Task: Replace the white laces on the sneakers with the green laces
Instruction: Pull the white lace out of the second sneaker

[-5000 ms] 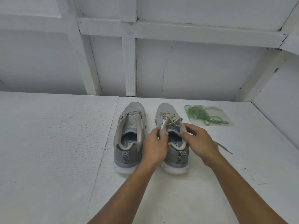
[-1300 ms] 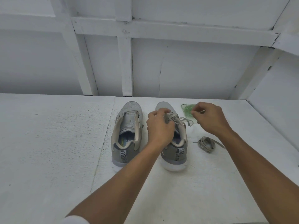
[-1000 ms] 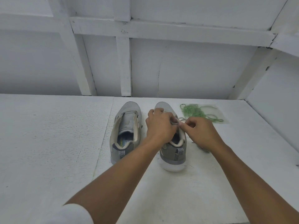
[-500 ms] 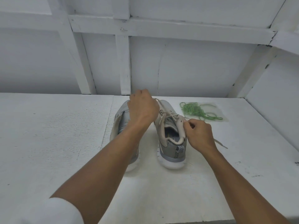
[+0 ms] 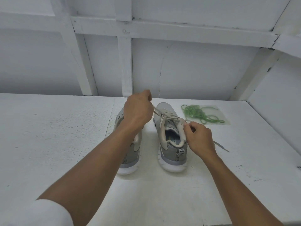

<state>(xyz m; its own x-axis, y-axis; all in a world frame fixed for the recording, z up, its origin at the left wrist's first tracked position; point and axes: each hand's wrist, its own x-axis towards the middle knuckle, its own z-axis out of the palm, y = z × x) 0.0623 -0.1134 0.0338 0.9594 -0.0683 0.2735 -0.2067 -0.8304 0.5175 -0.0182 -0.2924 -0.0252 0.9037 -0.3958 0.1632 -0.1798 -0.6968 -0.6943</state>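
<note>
Sneakers, a grey pair with white soles, stand side by side on a white table (image 5: 48, 136) in the head view, with toes pointing away toward a white panelled wall (image 5: 179, 70).

The left hand (image 5: 138, 111) hovers above the toe end of the left-hand sneaker (image 5: 130, 157), most of which is hidden under the forearm. Its fingers are curled and grip a strand of the white lace (image 5: 157, 113). The strand runs taut, down and to the right, into the eyelets of the right-hand sneaker (image 5: 172, 154).

The right hand (image 5: 199, 137) sits against the outer side of that sneaker, near the top of its opening. Thumb and forefinger are closed on the padded rim there. A short stretch of lace leads from the eyelets toward those fingers, but I cannot tell whether it is also caught in the pinch. A loose lace end (image 5: 222, 147) lies flat on the table just beyond the right wrist. The white lace is threaded only through the eyelets nearest the toe, and the tongue is visible below them.

The green laces (image 5: 198, 114) lie in a loose tangle on a clear plastic sheet (image 5: 219, 111), on the table to the right of the right-hand sneaker's toe and apart from both hands. A white sleeve (image 5: 48, 212) shows at the lower left on the left arm.
</note>
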